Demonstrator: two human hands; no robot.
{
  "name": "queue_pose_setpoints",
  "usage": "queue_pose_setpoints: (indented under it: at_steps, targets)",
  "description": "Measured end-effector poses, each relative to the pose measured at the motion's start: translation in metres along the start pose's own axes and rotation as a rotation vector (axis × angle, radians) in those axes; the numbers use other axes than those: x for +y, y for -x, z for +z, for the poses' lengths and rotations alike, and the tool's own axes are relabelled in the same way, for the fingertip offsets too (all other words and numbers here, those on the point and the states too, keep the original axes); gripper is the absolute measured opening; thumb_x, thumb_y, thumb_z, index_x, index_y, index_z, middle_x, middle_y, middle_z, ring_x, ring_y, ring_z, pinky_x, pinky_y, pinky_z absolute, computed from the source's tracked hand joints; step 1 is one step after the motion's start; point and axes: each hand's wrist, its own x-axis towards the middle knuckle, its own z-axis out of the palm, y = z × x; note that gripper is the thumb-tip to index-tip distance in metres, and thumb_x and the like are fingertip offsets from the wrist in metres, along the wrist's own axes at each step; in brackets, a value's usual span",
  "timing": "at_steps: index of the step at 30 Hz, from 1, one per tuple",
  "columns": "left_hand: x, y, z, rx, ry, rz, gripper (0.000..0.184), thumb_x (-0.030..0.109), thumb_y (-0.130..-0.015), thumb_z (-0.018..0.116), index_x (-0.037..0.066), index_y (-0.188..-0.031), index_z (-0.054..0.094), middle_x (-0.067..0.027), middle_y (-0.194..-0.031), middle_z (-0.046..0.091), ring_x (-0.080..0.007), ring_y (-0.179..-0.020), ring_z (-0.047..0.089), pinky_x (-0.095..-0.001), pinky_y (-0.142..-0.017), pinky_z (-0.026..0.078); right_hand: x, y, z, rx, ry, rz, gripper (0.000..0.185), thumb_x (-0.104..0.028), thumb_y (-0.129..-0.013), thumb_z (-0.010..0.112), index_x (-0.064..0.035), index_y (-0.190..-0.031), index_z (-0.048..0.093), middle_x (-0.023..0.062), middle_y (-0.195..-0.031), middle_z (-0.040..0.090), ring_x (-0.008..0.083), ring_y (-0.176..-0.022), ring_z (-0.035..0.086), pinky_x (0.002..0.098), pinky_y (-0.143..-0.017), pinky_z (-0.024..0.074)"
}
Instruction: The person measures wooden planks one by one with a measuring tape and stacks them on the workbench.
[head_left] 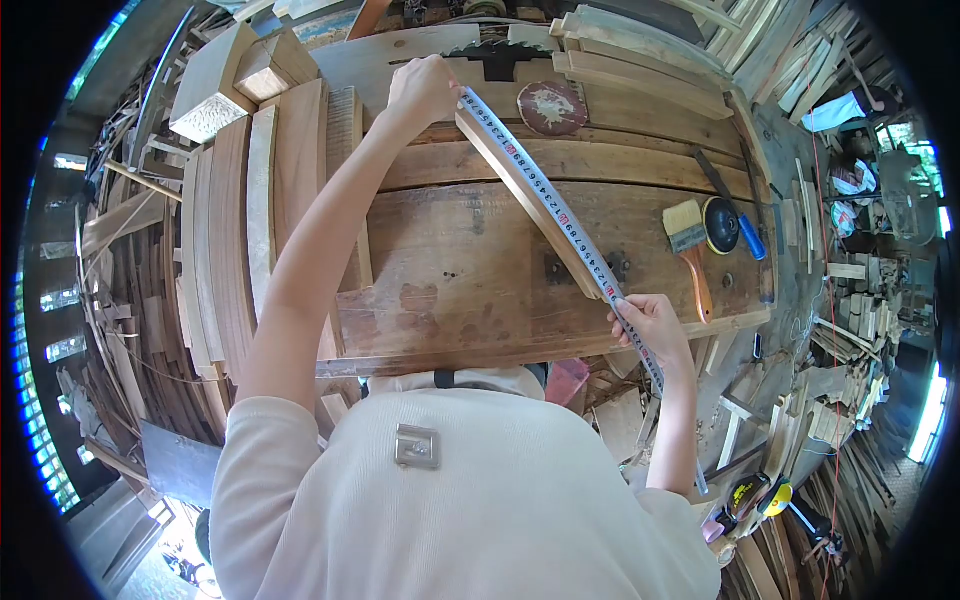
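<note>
A tape measure's white blade point(548, 190) with black and red numbers runs diagonally along a narrow wooden strip point(530, 205) above the workbench point(440, 270). At the far end my left hand point(424, 90) is closed around the upper end of the blade and strip; the fingertips are partly hidden. My right hand point(652, 328) pinches the blade just past the strip's near end. The blade continues below this hand, past the bench's front edge. Close by on the bench lie a round reddish disc point(553, 107) and a brush with a wooden handle point(688, 240).
Wooden boards point(232, 220) are stacked at the left, with thick blocks point(215, 85) behind them. A toothed saw blade point(497, 58) shows at the back. A black round pad point(721, 225) and a blue-handled tool point(752, 238) lie at the right. Planks point(650, 80) rest at the back right.
</note>
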Motion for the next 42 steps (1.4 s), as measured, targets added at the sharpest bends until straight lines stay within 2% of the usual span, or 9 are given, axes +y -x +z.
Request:
queue_pose_setpoints:
  at_steps: [13, 16, 22, 25, 28, 29, 32, 34, 42]
  targets:
    - [0.004, 0.009, 0.005, 0.032, -0.029, -0.030, 0.019, 0.024, -0.070, 0.062, 0.006, -0.071, 0.065, -0.0132, -0.079, 0.062, -0.0293, -0.077, 0.059, -0.0364, -0.070, 0.046, 0.002, 0.000, 0.000, 0.016, 0.003, -0.002, 0.022, -0.014, -0.085, 0.049, 0.0036, -0.077, 0.059, 0.0039, -0.058, 0.056, 0.0062, -0.047, 0.050, 0.0176, -0.045, 0.0400]
    - [-0.006, 0.017, 0.028, 0.177, 0.069, 0.042, 0.018, 0.025, -0.075, 0.059, 0.008, -0.078, 0.064, -0.0107, -0.077, 0.062, -0.0283, -0.073, 0.060, -0.0383, -0.068, 0.046, 0.002, 0.000, 0.002, 0.027, 0.011, -0.024, 0.022, -0.014, -0.085, 0.049, 0.0033, -0.077, 0.058, 0.0039, -0.058, 0.056, 0.0063, -0.047, 0.049, 0.0176, -0.045, 0.0401]
    - [-0.004, 0.019, 0.046, 0.219, 0.449, -0.028, 0.052, 0.040, -0.082, 0.049, 0.001, -0.115, 0.039, -0.0127, -0.089, 0.060, -0.0286, -0.083, 0.058, -0.0381, -0.074, 0.044, 0.011, 0.001, 0.006, 0.047, -0.082, -0.078, 0.022, -0.016, -0.086, 0.048, 0.0017, -0.078, 0.058, 0.0032, -0.057, 0.055, 0.0057, -0.045, 0.049, 0.0173, -0.043, 0.0395]
    - [-0.009, 0.006, 0.043, -0.097, 0.691, -0.018, 0.072, 0.048, -0.077, 0.054, -0.004, -0.122, 0.032, -0.0161, -0.104, 0.054, -0.0239, -0.095, 0.054, -0.0329, -0.078, 0.044, 0.016, 0.001, 0.008, 0.018, -0.183, -0.078, 0.024, -0.019, -0.087, 0.047, 0.0011, -0.080, 0.057, 0.0026, -0.057, 0.055, 0.0053, -0.043, 0.048, 0.0161, -0.040, 0.0389]
    - [-0.019, 0.007, 0.029, -0.336, 0.938, -0.096, 0.064, 0.035, -0.077, 0.061, -0.004, -0.120, 0.036, -0.0118, -0.108, 0.053, -0.0172, -0.094, 0.053, -0.0279, -0.075, 0.045, 0.023, 0.001, 0.010, 0.009, -0.258, -0.112, 0.024, -0.020, -0.088, 0.045, 0.0005, -0.085, 0.057, 0.0025, -0.059, 0.055, 0.0049, -0.042, 0.048, 0.0154, -0.038, 0.0382]
    - [-0.025, 0.007, 0.026, -0.416, 1.044, -0.112, 0.049, 0.026, -0.080, 0.059, 0.002, -0.119, 0.041, -0.0065, -0.107, 0.051, -0.0114, -0.099, 0.048, -0.0222, -0.079, 0.040, 0.025, 0.001, 0.010, 0.011, -0.257, -0.120, 0.024, -0.020, -0.088, 0.045, 0.0005, -0.085, 0.057, 0.0025, -0.059, 0.055, 0.0049, -0.042, 0.048, 0.0154, -0.038, 0.0382]
    - [-0.037, 0.006, 0.028, -0.462, 1.073, -0.023, 0.041, 0.024, -0.080, 0.060, 0.002, -0.113, 0.049, -0.0022, -0.096, 0.055, -0.0101, -0.090, 0.050, -0.0216, -0.078, 0.041, 0.028, -0.001, 0.009, 0.009, -0.280, -0.131, 0.024, -0.022, -0.088, 0.047, 0.0001, -0.086, 0.057, 0.0024, -0.060, 0.056, 0.0048, -0.042, 0.048, 0.0153, -0.038, 0.0382]
    - [-0.037, 0.007, 0.027, -0.399, 0.999, -0.052, 0.034, 0.023, -0.079, 0.062, 0.003, -0.105, 0.056, 0.0000, -0.090, 0.057, -0.0099, -0.083, 0.051, -0.0226, -0.077, 0.042, 0.030, -0.001, 0.009, -0.001, -0.351, -0.088, 0.024, -0.021, -0.088, 0.046, 0.0004, -0.088, 0.058, 0.0020, -0.061, 0.056, 0.0045, -0.041, 0.046, 0.0156, -0.037, 0.0354]
    - [-0.038, 0.000, 0.034, -0.125, 0.597, 0.136, 0.036, 0.034, -0.078, 0.060, 0.009, -0.102, 0.060, -0.0058, -0.092, 0.062, -0.0175, -0.091, 0.057, -0.0297, -0.079, 0.043, 0.031, -0.005, 0.004, 0.015, -0.399, -0.142, 0.028, -0.021, -0.087, 0.048, 0.0000, -0.104, 0.054, 0.0018, -0.062, 0.056, 0.0037, -0.040, 0.043, 0.0158, -0.035, 0.0321]
